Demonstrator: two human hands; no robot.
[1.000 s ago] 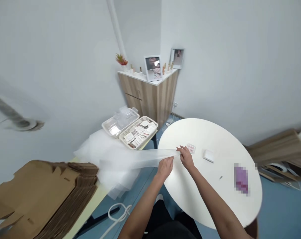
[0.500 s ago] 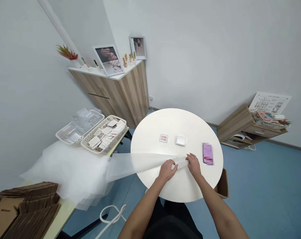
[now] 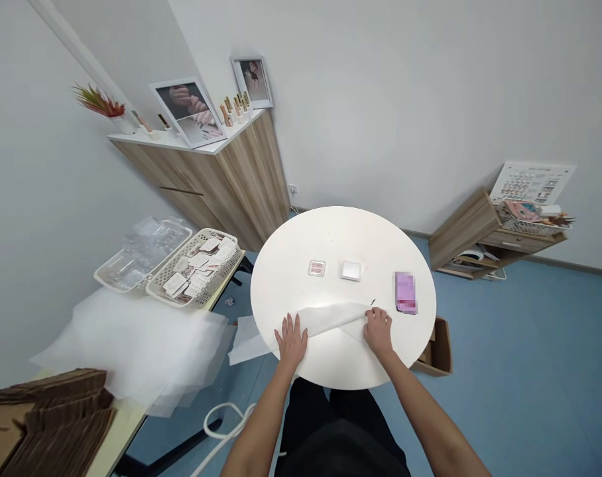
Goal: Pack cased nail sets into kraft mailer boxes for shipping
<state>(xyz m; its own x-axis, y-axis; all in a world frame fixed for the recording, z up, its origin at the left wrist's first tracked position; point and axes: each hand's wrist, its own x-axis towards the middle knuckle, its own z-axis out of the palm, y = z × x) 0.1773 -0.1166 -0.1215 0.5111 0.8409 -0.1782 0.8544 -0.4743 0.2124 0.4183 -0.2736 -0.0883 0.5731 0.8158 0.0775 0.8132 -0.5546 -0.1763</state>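
A folded strip of thin white translucent sheet (image 3: 325, 319) lies across the near half of the round white table (image 3: 351, 232), its left end hanging past the edge. My left hand (image 3: 292, 341) presses flat on the strip with its fingers spread. At the strip's right end my right hand (image 3: 378, 329) has its fingers curled down, gripping the sheet. Beyond the strip sit a small clear case with pink pieces (image 3: 317, 267) and a white square box (image 3: 351, 270). A purple phone-like item (image 3: 406, 292), partly pixelated, lies right of my right hand.
At the left, a side table (image 3: 126, 430) bears a pile of translucent sheets (image 3: 142, 344), folded brown cardboard (image 3: 57, 424), a basket of white cards (image 3: 196, 268) and a basket of clear packaging (image 3: 144, 255). An open cardboard box (image 3: 443, 344) stands on the floor at the right.
The strip has come away from the pile onto the table, with a shorter overhang. My left hand has moved left and flattened on it. The view has shifted slightly.
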